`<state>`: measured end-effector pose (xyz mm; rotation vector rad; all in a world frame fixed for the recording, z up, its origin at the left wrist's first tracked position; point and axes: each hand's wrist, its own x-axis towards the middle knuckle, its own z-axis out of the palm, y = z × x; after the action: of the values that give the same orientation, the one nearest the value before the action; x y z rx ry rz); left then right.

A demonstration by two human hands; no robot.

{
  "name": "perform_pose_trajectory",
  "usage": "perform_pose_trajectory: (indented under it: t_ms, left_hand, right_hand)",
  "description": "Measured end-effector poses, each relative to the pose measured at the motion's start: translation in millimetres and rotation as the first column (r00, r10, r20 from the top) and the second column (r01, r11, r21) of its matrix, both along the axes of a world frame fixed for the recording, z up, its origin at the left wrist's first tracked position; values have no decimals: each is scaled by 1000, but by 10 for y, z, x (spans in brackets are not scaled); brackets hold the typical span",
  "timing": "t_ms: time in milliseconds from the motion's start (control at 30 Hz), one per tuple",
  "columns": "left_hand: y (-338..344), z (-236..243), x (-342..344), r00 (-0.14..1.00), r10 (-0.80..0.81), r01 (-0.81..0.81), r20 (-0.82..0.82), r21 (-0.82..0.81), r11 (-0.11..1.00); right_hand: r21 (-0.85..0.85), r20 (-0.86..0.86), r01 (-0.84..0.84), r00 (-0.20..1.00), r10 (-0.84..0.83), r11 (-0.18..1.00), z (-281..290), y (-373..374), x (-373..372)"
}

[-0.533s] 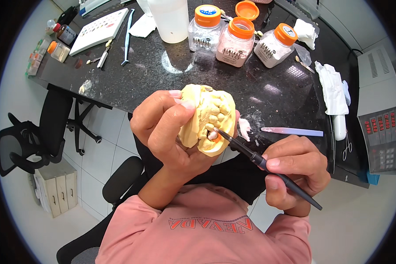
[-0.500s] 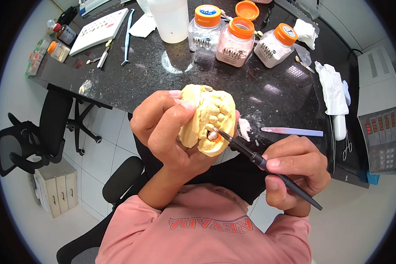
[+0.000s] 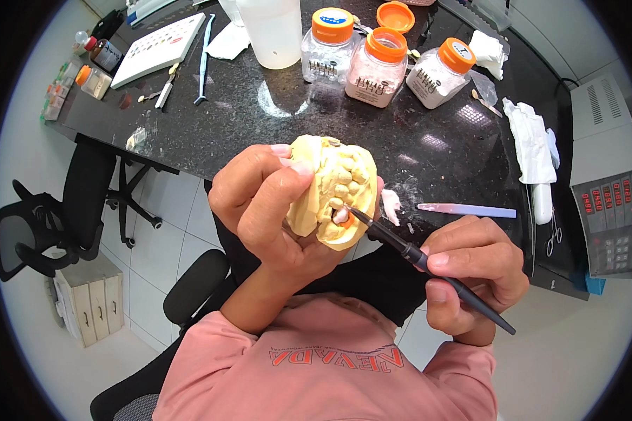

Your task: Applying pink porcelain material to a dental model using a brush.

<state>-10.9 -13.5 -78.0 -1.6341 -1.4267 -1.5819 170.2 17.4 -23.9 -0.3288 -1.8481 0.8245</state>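
A yellow plaster dental model (image 3: 309, 200) is gripped by my left hand (image 3: 263, 200), fingers on its left side, over my lap at the table's near edge. Among its teeth sits a whitish crown (image 3: 341, 216), with an orange-red patch beside it. My right hand (image 3: 474, 270) pinches a slim black brush (image 3: 407, 251) like a pen. The brush's fine tip rests at or just beside the whitish crown; whether it touches, I cannot tell. Close behind the model, a smear of pinkish-white paste (image 3: 391, 206) lies on the dark tabletop, left of a lilac spatula (image 3: 470, 210).
Three powder jars, including an open pink one (image 3: 376, 70), stand at the back beside a translucent plastic jug (image 3: 268, 35). A loose orange lid (image 3: 395, 17) lies behind them. At right are a white cloth (image 3: 530, 140), scissors (image 3: 554, 235) and a grey machine (image 3: 607, 189) with red digits.
Almost nothing differs. The model and the brush have shifted very slightly to the right, and the brush tip stays by the whitish crown.
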Motion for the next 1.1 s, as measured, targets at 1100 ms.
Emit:
perform_pose_trajectory:
  t_ms: [1100]
  left_hand:
    - [40, 1, -3, 998, -63, 63, -7, 51, 997]
  right_hand:
    - [-108, -45, -12, 999, 7, 994, 1, -8, 36]
